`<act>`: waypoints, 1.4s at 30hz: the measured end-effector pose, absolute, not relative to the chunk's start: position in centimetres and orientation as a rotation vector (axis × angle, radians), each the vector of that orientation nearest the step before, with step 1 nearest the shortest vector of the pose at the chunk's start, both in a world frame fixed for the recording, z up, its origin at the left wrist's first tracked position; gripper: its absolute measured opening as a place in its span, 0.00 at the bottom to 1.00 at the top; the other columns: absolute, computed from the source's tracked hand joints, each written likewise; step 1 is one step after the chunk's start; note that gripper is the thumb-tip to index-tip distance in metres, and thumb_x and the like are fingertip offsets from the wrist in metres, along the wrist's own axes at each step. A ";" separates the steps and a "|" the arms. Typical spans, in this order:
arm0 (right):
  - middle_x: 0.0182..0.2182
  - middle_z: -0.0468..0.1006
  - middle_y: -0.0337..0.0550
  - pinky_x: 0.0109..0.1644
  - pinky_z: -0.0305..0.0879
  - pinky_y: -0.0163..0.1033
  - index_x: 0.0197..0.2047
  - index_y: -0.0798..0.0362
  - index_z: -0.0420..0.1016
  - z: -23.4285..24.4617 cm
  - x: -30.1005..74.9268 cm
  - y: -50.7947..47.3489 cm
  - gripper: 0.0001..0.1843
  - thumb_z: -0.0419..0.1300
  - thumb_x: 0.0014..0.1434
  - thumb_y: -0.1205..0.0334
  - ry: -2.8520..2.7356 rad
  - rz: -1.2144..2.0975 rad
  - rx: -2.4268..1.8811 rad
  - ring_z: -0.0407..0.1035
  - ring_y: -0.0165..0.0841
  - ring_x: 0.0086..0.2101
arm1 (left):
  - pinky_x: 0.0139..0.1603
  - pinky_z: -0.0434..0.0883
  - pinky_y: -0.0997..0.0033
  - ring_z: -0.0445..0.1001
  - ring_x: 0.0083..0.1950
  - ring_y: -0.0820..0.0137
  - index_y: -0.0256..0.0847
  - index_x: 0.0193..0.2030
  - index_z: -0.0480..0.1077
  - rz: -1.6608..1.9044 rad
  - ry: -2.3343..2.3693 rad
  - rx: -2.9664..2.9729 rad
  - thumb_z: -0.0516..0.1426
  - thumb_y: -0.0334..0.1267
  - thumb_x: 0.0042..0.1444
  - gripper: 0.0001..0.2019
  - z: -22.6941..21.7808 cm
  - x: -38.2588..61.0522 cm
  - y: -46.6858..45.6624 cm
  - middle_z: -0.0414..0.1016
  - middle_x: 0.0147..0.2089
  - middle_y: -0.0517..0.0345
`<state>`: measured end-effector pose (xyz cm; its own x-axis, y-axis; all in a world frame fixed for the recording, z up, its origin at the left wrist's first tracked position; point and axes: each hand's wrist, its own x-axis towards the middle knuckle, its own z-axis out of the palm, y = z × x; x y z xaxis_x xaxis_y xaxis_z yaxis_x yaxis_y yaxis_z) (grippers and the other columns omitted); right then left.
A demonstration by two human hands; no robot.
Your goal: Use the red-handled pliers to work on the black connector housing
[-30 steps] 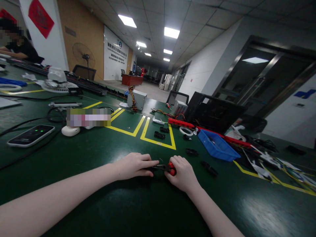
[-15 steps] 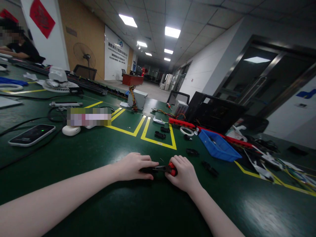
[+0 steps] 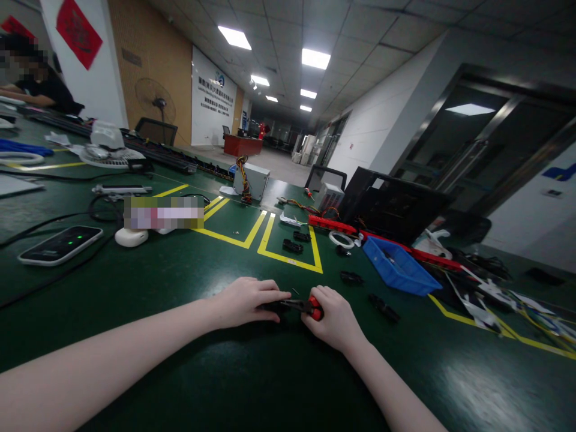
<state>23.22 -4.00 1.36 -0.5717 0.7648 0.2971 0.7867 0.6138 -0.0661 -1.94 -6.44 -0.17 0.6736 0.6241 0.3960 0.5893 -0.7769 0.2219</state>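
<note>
Both of my hands rest on the green table near its front middle. My right hand is closed round the red handles of a pair of pliers, whose dark jaws point left. My left hand lies over a small black part at the jaws, with its fingers curled down on it and the index finger stretched towards the pliers. Most of the part is hidden under the fingers.
Small black parts lie inside and beside the yellow floor-tape outline. A blue tray, a red strip and a black case stand at right. A phone, a white earbud case and cables lie at left. Another person sits far left.
Almost nothing differs. Both hands keep their grip in the same spot; the view has only drifted slightly.
</note>
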 end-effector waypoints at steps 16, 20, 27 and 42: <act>0.28 0.68 0.39 0.33 0.55 0.38 0.27 0.49 0.58 1.6 23.1 -4.3 0.10 0.59 0.49 0.60 -2.547 -0.063 -1.270 0.61 0.33 0.29 | 0.37 0.69 0.71 0.76 0.41 0.66 0.44 0.63 0.63 0.697 0.976 2.826 0.57 0.47 0.63 0.24 -0.3 -2.1 -6.5 0.73 0.50 0.53; 0.28 0.68 0.39 0.33 0.56 0.38 0.27 0.49 0.58 1.6 23.1 -4.4 0.10 0.59 0.49 0.61 -2.544 -0.065 -1.263 0.61 0.33 0.29 | 0.38 0.69 0.70 0.76 0.41 0.66 0.43 0.63 0.63 0.693 0.987 2.849 0.56 0.47 0.64 0.23 0.0 -2.0 -6.6 0.73 0.50 0.52; 0.28 0.68 0.39 0.33 0.56 0.38 0.27 0.49 0.58 1.6 23.2 -4.3 0.10 0.58 0.49 0.61 -2.549 -0.074 -1.251 0.61 0.33 0.29 | 0.37 0.68 0.71 0.75 0.41 0.66 0.42 0.63 0.63 0.631 0.963 2.857 0.54 0.47 0.66 0.21 0.3 -2.0 -6.7 0.74 0.49 0.54; 0.27 0.68 0.38 0.32 0.54 0.37 0.26 0.49 0.58 1.7 23.1 -4.3 0.10 0.59 0.50 0.61 -2.568 -0.098 -1.278 0.62 0.32 0.29 | 0.39 0.69 0.70 0.74 0.41 0.66 0.51 0.70 0.51 0.541 1.052 3.044 0.52 0.45 0.68 0.26 0.4 -1.7 -6.9 0.72 0.47 0.55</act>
